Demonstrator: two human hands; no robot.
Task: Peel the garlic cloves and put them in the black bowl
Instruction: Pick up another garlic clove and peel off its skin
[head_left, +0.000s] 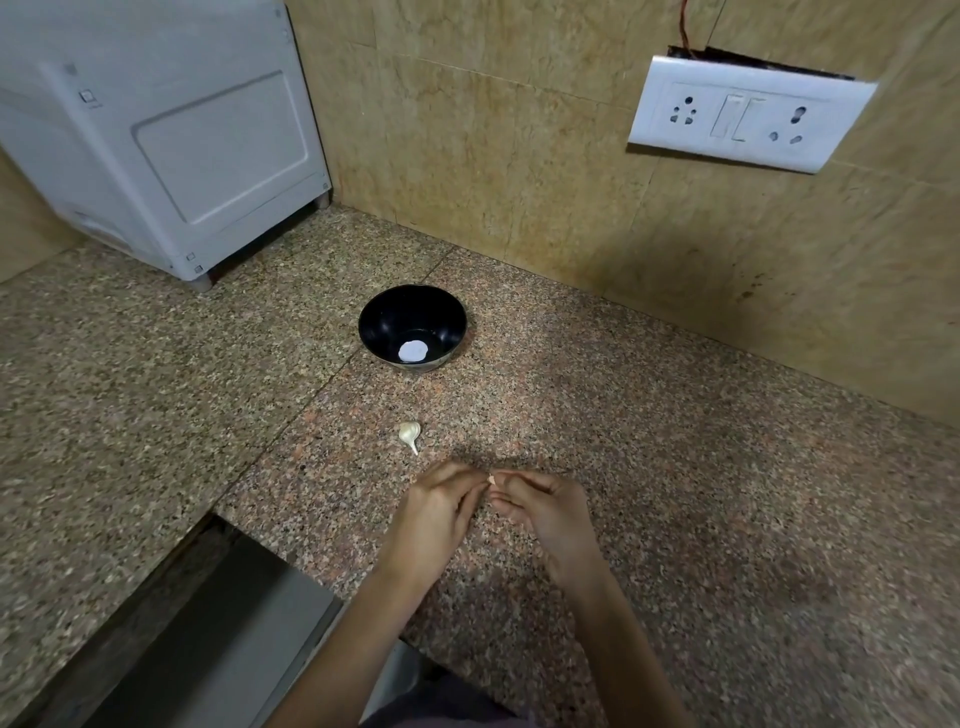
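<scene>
Both hands, left hand (439, 501) and right hand (545, 506), pinch one small garlic clove (491, 480) in front of the black bowl (384, 312). The bowl holds something white, maybe a peeled clove. Another unpeeled clove (409, 434) waits on the desk (675, 493) between them.

Brightness: dim and even, darker toward the corners
Light source: overhead, judging by a white glare spot inside the black bowl (413, 328)
Shadows: soft and faint on the granite counter (675, 467) beside the hands
Blur: slight motion softness on the left hand (436, 512) and right hand (545, 512)
Distortion: wide-angle bending at the edges, socket plate (748, 117) and white appliance (156, 135) leaning
Colour: warm, muddy cast
</scene>
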